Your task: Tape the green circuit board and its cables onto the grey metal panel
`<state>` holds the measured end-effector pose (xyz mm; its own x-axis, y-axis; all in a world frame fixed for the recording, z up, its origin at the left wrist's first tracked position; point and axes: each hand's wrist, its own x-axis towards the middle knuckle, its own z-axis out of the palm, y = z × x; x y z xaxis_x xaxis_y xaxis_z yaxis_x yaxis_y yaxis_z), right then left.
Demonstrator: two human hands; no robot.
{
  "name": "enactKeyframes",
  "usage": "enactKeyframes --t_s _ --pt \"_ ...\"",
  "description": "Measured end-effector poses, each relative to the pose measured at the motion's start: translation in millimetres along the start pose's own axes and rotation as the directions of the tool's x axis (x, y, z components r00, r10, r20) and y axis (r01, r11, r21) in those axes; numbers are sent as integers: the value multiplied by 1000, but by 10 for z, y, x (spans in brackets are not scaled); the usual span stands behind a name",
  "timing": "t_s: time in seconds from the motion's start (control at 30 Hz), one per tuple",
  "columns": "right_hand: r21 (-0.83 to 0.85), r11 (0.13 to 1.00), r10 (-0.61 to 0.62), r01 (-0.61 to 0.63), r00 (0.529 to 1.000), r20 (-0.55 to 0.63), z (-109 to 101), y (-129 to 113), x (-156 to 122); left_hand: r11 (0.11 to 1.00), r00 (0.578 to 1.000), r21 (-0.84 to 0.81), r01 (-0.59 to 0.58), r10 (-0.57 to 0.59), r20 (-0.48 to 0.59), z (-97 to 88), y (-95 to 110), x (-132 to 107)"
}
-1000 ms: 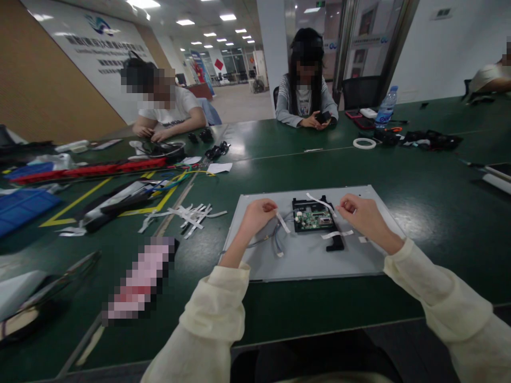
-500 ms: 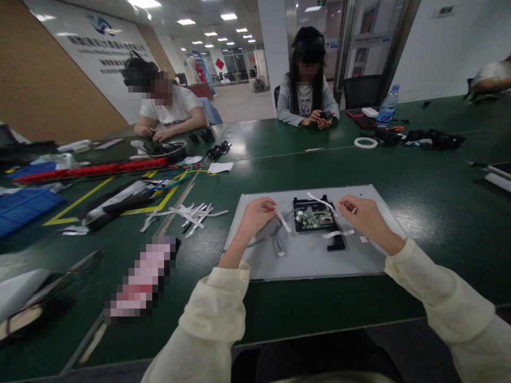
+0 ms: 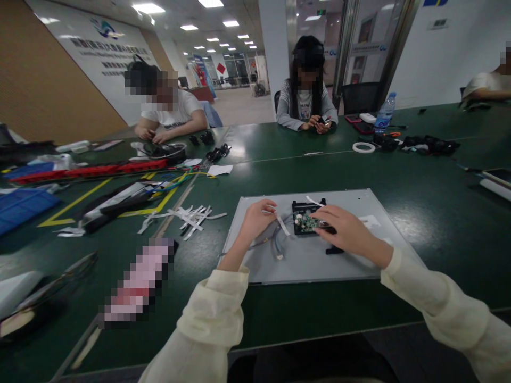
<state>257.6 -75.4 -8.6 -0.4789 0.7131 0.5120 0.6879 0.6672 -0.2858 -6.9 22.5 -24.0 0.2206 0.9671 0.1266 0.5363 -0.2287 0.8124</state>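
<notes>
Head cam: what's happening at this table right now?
A person in cream sleeves is working on a grey panel lying flat on the green table. Their right hand is over the green circuit board in its black bracket near the panel's middle. Their left hand is curled just left of it, at a white tape strip and a bundle of cables. Loose tape strips lie on the table to the left. Two other people sit across, busy with their own parts.
</notes>
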Motion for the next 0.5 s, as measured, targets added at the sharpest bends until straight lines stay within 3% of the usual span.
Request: enactKeyframes --t_s 0.1,0.2,0.37,0.5 --pt "-89 977 -178 194 971 162 65 -186 140 1000 1000 9 -21 22 -20 8 -26 -2" --pt "-151 949 -236 277 941 242 158 -315 310 999 999 7 -50 51 -17 14 -57 -5" --pt "-229 926 -234 299 933 273 390 -385 470 999 999 -7 -34 33 -34 17 -62 -7" --pt "-251 938 -177 238 954 243 549 -348 433 999 998 -14 -50 49 -38 23 -65 -9"
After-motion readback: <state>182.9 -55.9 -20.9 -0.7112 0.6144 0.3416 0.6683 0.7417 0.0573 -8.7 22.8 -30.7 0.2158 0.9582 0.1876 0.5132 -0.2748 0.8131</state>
